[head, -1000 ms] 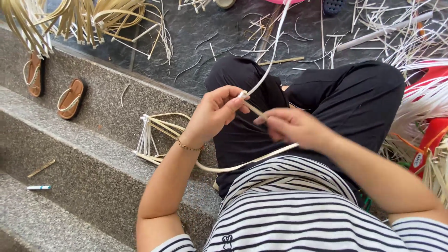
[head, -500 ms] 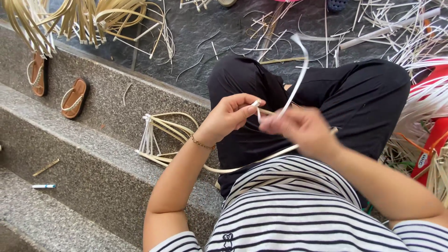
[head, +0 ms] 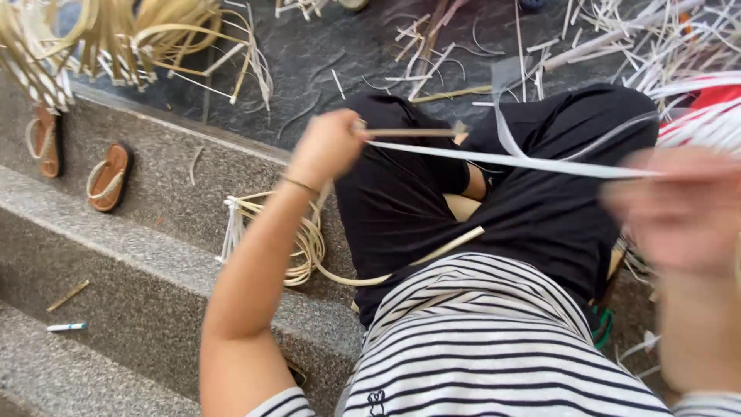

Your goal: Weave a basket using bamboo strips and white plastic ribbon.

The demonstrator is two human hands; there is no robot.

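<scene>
Two sandals (head: pixel 77 166) lie on the stone step (head: pixel 131 262) at far left, beside a coil of cane strips (head: pixel 297 239). The left hand (head: pixel 332 143) is closed, pinching one end of a pale flat strip (head: pixel 509 161), likely to hold it taut across the lap. The right hand (head: pixel 683 212), blurred, seems to grip the far end; its closure is unclear.

daylight, even | soft shadows | right hand (head: pixel 679 212) motion-blurred

Open air above the lap, clutter around it

A taut strip (head: pixel 509 161) crosses between both hands; cane coil (head: pixel 297 239) crowds the step (head: pixel 131 286) left, loose strips (head: pixel 617 38) litter the floor ahead.
</scene>
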